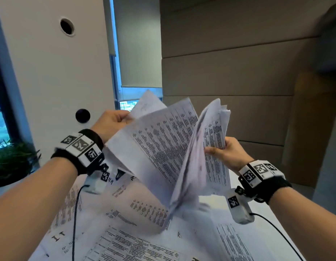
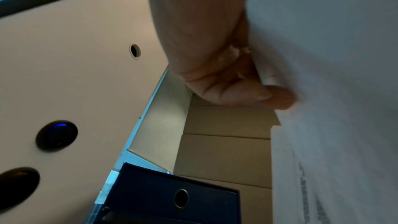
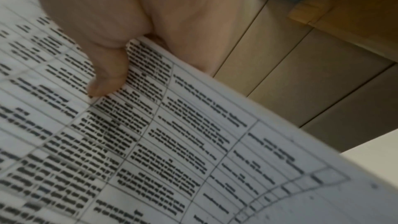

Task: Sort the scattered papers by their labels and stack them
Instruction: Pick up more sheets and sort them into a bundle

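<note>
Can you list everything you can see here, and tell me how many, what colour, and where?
Held papers: a bundle, white with black print, up in the air between both hands.
Table papers: several, white with print, scattered below.
Plant: one, green, far left.
Binder: one, dark blue, below the left hand.
Window blind: one, grey-white, straight ahead.
Wall panels: several, beige, to the right.
Cables: two, black, hanging from the wrist cameras.
Left hand: one, grip on the bundle's left edge.
Right hand: one, grip on the bundle's right side.
</note>
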